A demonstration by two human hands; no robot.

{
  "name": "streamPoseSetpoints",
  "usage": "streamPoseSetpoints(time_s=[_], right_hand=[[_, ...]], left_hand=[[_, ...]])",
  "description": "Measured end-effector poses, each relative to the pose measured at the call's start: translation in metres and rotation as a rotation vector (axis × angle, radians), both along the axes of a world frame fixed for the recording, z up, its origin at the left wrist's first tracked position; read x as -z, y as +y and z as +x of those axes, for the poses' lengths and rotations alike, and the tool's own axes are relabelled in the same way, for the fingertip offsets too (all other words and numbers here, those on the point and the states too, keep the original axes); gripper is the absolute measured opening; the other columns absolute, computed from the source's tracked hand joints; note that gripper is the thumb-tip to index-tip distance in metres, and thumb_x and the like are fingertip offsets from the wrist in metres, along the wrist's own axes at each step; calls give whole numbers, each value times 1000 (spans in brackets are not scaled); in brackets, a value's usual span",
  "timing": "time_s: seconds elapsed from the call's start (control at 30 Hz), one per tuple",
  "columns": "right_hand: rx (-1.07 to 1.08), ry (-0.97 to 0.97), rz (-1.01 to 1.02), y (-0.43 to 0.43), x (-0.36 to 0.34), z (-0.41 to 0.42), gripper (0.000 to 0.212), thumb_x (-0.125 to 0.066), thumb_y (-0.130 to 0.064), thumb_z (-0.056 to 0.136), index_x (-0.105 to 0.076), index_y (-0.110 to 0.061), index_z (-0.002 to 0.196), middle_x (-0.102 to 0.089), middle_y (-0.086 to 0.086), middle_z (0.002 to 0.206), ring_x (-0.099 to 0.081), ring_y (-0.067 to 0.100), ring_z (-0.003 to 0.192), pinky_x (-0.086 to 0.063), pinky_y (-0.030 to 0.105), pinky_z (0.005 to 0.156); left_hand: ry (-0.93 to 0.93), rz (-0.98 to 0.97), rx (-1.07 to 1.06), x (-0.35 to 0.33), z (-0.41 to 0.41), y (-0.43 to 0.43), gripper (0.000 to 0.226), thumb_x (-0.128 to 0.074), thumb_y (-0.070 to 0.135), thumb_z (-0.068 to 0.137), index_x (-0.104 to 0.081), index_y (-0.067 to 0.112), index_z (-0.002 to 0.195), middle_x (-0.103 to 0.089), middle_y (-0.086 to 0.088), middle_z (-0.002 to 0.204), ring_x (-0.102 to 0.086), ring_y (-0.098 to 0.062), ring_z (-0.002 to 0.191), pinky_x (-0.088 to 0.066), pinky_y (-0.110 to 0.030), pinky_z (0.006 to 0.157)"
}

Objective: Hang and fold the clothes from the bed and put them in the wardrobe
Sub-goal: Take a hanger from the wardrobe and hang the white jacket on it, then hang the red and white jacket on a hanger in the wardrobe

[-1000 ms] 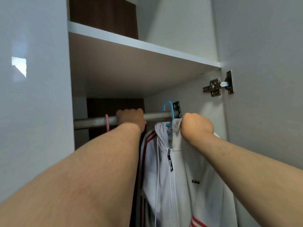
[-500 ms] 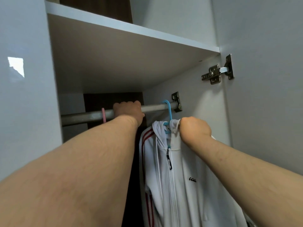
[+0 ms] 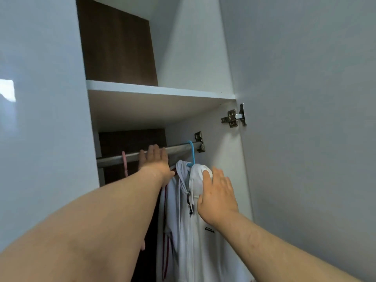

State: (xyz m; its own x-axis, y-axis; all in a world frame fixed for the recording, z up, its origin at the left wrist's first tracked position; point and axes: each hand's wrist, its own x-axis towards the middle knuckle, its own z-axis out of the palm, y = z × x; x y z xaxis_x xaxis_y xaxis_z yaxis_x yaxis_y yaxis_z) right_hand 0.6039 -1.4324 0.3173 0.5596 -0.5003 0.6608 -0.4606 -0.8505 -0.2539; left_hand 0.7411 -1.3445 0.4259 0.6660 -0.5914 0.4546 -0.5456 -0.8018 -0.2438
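Note:
A white zip hoodie (image 3: 201, 237) with red stripes hangs on a blue hanger (image 3: 191, 152) hooked over the metal wardrobe rail (image 3: 179, 148), near the rail's right end. My left hand (image 3: 155, 161) is raised in front of the rail with its fingers straight, holding nothing. My right hand (image 3: 216, 193) is spread, fingers straight, against the hoodie's shoulder just below the hanger.
A pink hanger (image 3: 124, 163) hangs on the rail to the left of my left hand. A white shelf (image 3: 158, 91) runs above the rail. The open wardrobe door (image 3: 305, 139) with its hinge (image 3: 234, 118) stands on the right, a glossy white panel (image 3: 40, 129) on the left.
My left hand has let go of the rail and opened. My right hand has released its grip at the hoodie's collar and now lies flat on it. The view has tilted upward.

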Motion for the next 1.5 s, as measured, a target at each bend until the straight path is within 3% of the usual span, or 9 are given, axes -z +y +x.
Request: streamPoseSetpoints(time_s=[0.2, 0.3, 0.37, 0.57, 0.8, 1.07, 1.27, 1.33, 1.5], right_hand=[[-52, 22, 15, 32, -19, -63, 52, -48, -26, 93, -36, -16, 143, -34, 8, 145, -37, 28, 132, -32, 36, 108], [-112, -15, -11, 51, -26, -93, 49, -49, -23, 93, -40, -16, 141, -44, 5, 136, -43, 26, 126, -38, 36, 103], [-161, -28, -42, 67, -24, -114, 47, -50, -22, 93, -43, -17, 139, -47, 3, 137, -44, 24, 128, -40, 37, 105], [-301, 63, -19, 118, -4, -171, 47, -50, -24, 98, -42, -23, 144, -48, -3, 143, -45, 19, 131, -40, 31, 106], [-489, 181, -84, 174, 24, -204, 39, -47, -30, 101, -49, -30, 140, -51, -12, 140, -45, 7, 130, -34, 19, 104], [-740, 270, -103, 238, 60, -182, 43, -47, -33, 101, -46, -29, 144, -49, -12, 145, -43, 10, 135, -33, 28, 113], [-882, 365, -136, 281, 74, -160, 43, -44, -33, 103, -44, -29, 145, -46, -12, 148, -41, 10, 137, -31, 27, 113], [-925, 383, -148, 299, 76, -151, 43, -44, -33, 103, -44, -29, 145, -46, -13, 148, -40, 10, 137, -29, 25, 113], [-1023, 406, -171, 357, 81, -129, 42, -44, -35, 102, -44, -31, 144, -46, -16, 147, -40, 8, 137, -30, 23, 112]], left_hand=[[143, 13, 156, 22, -64, 49, 63, -50, 47, 95, -37, 16, 148, -32, -12, 155, -24, -32, 146, -25, -52, 117], [195, -57, 263, 30, -108, 82, 31, -50, 46, 96, -60, 24, 114, -64, 0, 107, -62, -19, 100, -52, -42, 92], [148, -99, 347, 34, -137, 108, 22, -51, 44, 95, -61, 27, 105, -64, 6, 93, -63, -13, 86, -56, -38, 83], [57, -110, 435, 63, -198, 203, 43, -50, 50, 96, -55, 25, 131, -60, 5, 126, -57, -16, 117, -50, -35, 97], [114, -56, 254, 114, -223, 314, 51, -36, 56, 99, -45, 31, 143, -48, 14, 144, -44, -9, 132, -38, -30, 107], [280, -158, 7, 171, -240, 400, 49, -37, 61, 96, -47, 39, 138, -45, 25, 142, -43, -2, 129, -36, -21, 103], [264, -230, -84, 198, -249, 462, 123, 18, 97, 46, -49, 43, 134, -48, 30, 133, -45, 7, 114, -35, -13, 91], [255, -237, -113, 202, -251, 479, 116, 13, 96, 52, -49, 43, 134, -49, 29, 133, -46, 8, 113, -35, -13, 93], [215, -275, -173, 214, -246, 525, 48, -38, 63, 93, -51, 40, 133, -52, 27, 129, -49, 6, 107, -38, -15, 93]])
